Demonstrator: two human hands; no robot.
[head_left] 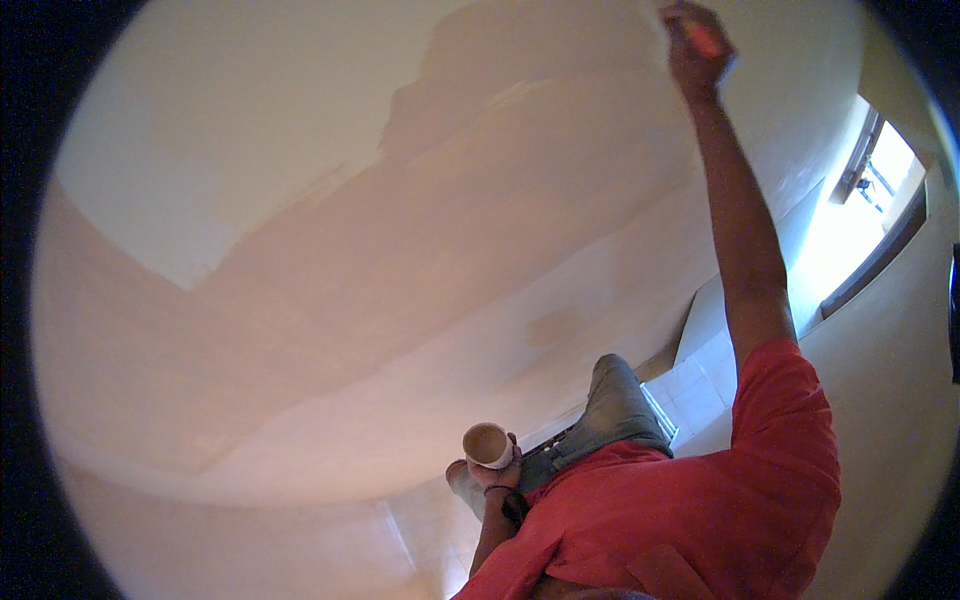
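Low in front of my body, my left hand (503, 472) is wrapped round a small pale cup (487, 447), held with its mouth upward. The inside of the cup looks beige; how full it is cannot be made out. My right arm stretches up high along the wall (400, 300). At the top, my right hand (699, 52) is closed round a paintbrush with a red-orange handle (703, 40); its bristles are blurred and mostly hidden. Pinkish-beige paint covers much of the wall, with a ragged border against a paler cream area (240, 130) at the upper left.
A bright opening with a dark frame (875, 255) lies at the right. Light floor tiles (695, 388) show beside my legs and at the lower left. Another pale wall (885, 380) runs close on my right side.
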